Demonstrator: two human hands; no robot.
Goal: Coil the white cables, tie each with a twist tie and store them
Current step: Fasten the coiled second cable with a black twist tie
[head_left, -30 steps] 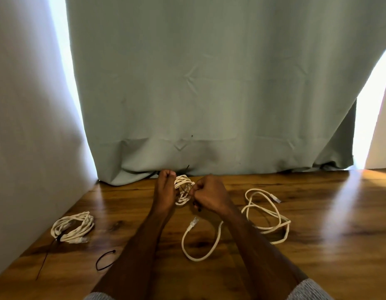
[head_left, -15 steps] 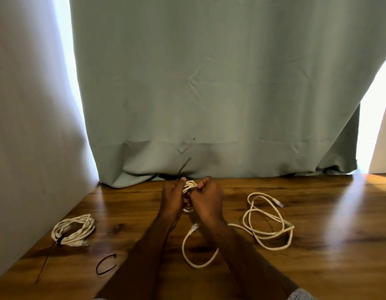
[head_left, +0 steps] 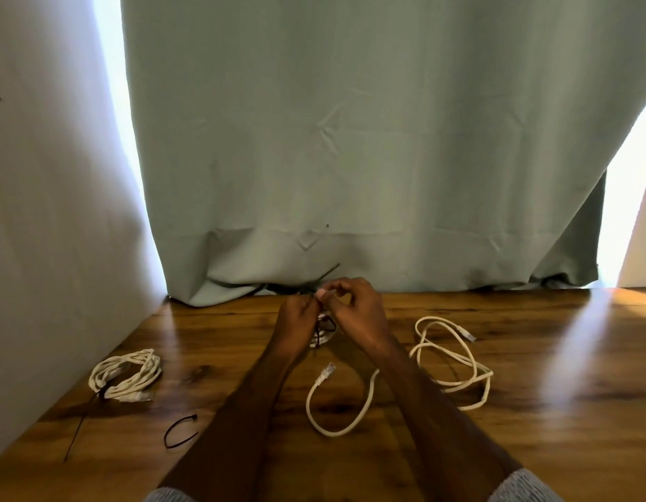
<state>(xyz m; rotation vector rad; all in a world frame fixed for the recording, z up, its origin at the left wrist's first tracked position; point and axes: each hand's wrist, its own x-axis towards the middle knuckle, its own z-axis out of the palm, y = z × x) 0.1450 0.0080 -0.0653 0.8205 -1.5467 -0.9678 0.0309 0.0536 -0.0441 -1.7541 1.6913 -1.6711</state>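
Head view: person's two hands raised together over a wooden table, near its far edge.
Curtain (head_left: 368,139): grey-green, hangs across the back; its hem lies on the table's far edge.
Wall (head_left: 49,211): pale, runs along the left side.
Table (head_left: 531,411): brown wood, glossy, with a bright patch of light at right.
Loose cable (head_left: 455,360): white, uncoiled, sprawled in open loops to the right of the arms; one plug end (head_left: 323,371) lies between the forearms, the other end lies at far right.
Tied coil (head_left: 127,375): white cable, bundled, on the table at left near the wall; a dark tie wraps it and the tie's tail trails toward the near edge.
Held coil (head_left: 323,335): small white bundle, mostly hidden between the two hands, off the table surface.
Left hand (head_left: 298,320): fingers curled around the held coil from the left.
Right hand (head_left: 354,309): thumb and fingertips pinch at the top of the bundle, where a dark tie (head_left: 327,275) sticks up and away toward the curtain.
Spare tie (head_left: 180,431): black, curved, lies loose on the table between the tied coil and the left forearm.
Sleeves (head_left: 521,489): grey cuffs at the bottom edge.
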